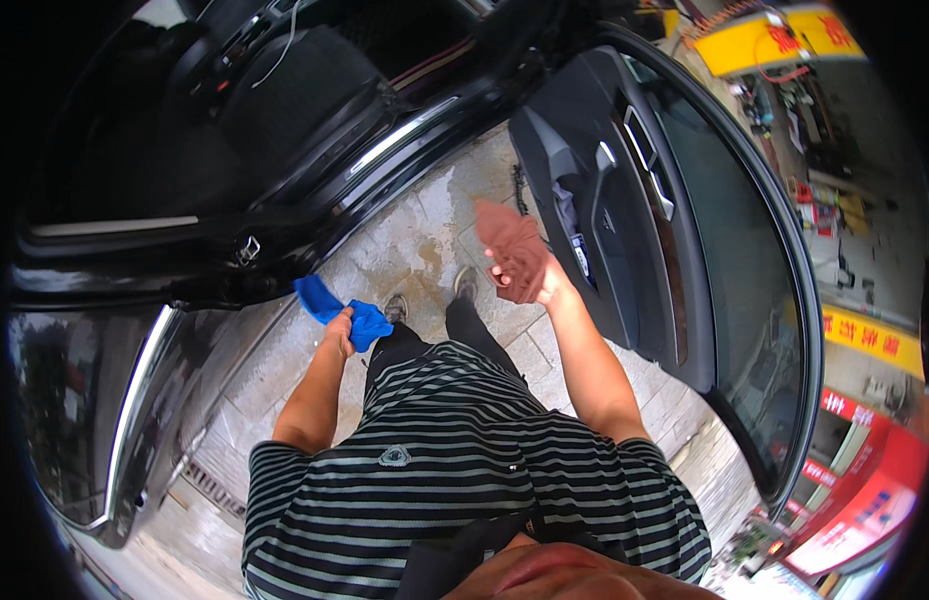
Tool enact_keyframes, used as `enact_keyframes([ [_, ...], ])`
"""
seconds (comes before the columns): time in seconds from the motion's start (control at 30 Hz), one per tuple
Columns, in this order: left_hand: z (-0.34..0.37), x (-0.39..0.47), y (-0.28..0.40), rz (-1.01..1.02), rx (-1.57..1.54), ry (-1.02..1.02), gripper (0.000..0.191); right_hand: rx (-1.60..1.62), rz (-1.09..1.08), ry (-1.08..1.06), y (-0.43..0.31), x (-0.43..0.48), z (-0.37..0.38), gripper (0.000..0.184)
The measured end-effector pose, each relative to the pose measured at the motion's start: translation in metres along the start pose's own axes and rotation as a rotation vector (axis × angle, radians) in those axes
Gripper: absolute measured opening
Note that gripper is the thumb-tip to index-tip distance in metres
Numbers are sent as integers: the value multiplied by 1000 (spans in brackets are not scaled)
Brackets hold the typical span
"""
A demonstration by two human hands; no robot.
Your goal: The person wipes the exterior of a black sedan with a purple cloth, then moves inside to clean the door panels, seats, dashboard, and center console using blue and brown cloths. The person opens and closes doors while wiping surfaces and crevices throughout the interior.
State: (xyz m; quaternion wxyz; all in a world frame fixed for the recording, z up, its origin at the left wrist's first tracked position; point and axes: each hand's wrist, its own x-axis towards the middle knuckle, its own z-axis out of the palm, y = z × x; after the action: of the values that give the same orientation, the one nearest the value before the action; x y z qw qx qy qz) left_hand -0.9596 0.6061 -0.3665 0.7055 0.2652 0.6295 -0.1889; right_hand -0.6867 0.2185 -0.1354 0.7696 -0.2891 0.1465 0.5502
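Observation:
A crumpled blue cloth (368, 324) is gripped in my left hand (341, 330), one end of it sticking out towards the car's door sill. My right hand (553, 282) holds a bunched brown cloth (512, 247) just beside the inner panel of the opened car door (622, 217). Fingertips show at the left side of the brown cloth; the rest of the fingers are covered by it. In the door's lower pocket lie a grey cloth (564, 208) and a small item with a printed label (581, 255).
Ahead is the open doorway of a black car, with a dark seat (307, 90) and a bright sill plate (401, 139). The rear door (97, 420) lies to the left. Wet paving (419, 232) is underfoot, with a drain grate (213, 487) behind left. Cluttered shop fronts stand beyond the door window.

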Motion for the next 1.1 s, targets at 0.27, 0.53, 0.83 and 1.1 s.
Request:
enact_keyframes([
  [0.27,-45,-12,-95,14,-365,162,49,-818,247,682,-9,163,-146,71],
  [0.53,16,-95,-169,-266,-396,-397,50,-656,-163,902,-161,333,-286,46],
  [0.83,114,-54,-139,-247,-330,-310,78,-737,-861,995,-317,527,-339,54],
  [1.1,95,-42,-163,-259,-440,-262,83,-539,-412,960,-274,571,-371,54],
])
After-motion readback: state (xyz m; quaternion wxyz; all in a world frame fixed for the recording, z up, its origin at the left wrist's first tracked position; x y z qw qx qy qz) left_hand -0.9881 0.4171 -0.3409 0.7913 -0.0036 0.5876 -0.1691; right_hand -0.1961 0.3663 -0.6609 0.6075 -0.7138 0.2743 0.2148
